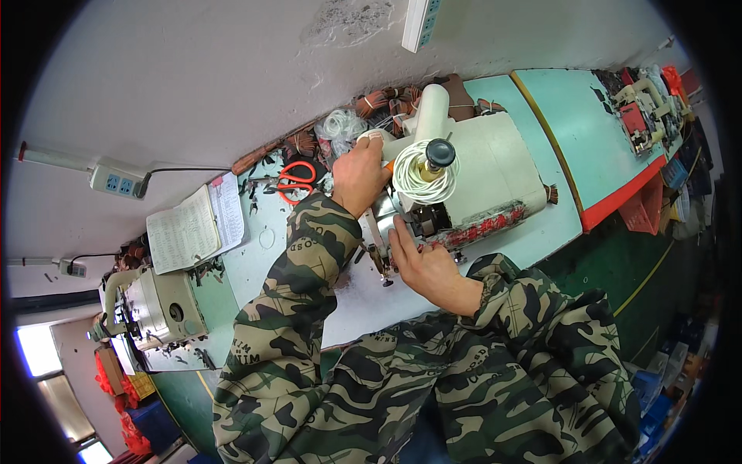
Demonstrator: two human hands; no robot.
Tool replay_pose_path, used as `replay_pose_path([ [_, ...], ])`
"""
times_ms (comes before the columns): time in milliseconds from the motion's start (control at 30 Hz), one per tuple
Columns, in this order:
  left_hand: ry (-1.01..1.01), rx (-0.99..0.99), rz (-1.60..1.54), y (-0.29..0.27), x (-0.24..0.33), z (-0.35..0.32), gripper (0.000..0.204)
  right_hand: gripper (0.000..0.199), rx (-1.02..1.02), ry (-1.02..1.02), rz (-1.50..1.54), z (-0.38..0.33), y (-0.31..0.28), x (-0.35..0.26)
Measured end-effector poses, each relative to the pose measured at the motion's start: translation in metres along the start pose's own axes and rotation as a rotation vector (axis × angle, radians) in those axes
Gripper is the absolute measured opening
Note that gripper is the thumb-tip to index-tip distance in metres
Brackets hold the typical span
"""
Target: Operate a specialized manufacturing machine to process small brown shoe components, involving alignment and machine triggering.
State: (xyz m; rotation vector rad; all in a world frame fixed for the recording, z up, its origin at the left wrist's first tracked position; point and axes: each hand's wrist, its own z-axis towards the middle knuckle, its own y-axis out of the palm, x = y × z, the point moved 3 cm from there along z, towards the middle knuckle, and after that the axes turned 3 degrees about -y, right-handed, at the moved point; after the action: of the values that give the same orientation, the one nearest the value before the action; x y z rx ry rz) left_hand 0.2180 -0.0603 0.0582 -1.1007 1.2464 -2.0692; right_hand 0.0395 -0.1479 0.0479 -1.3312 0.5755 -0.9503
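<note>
A cream bench machine (495, 162) with a rounded housing stands in front of me. My left hand (359, 179) is closed at the machine's left end, against its upper arm. A small orange piece (389, 165) shows beside its thumb; what the fingers hold is hidden. Lower down, my right hand (429, 271) has its fingers stretched out. Their tips touch or lie close to a shiny curved metal part (384, 210) at the machine's working end. A coil of white cord (425, 179) hangs round a post with a black round knob (440, 153) on top.
Orange-handled scissors (295, 182) and dark scraps lie left of the machine. Beyond them rests an open notebook (184, 232). Tied brown bundles (371, 103) line the wall. Another machine (166, 309) stands at left; a further one (645, 116) sits far right.
</note>
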Motion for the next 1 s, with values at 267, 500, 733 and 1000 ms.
replay_pose_path([
  [267, 0.058, 0.016, -0.129, 0.003, 0.002, -0.007, 0.02, 0.05, -0.024, -0.006, 0.002, -0.003, 0.0, 0.002],
  [500, 0.287, -0.127, -0.146, -0.011, -0.001, -0.004, 0.016, 0.043, 0.004, 0.016, 0.18, -0.002, -0.012, 0.008],
  [733, -0.783, -0.45, -0.577, 0.04, -0.098, -0.105, 0.026, 0.044, -0.243, 0.613, 1.382, -0.114, 0.036, 0.063],
  [1000, -0.954, -0.258, -0.994, 0.074, -0.087, -0.109, 0.032, 0.034, -0.379, 1.096, 1.638, -0.123, 0.109, 0.05],
])
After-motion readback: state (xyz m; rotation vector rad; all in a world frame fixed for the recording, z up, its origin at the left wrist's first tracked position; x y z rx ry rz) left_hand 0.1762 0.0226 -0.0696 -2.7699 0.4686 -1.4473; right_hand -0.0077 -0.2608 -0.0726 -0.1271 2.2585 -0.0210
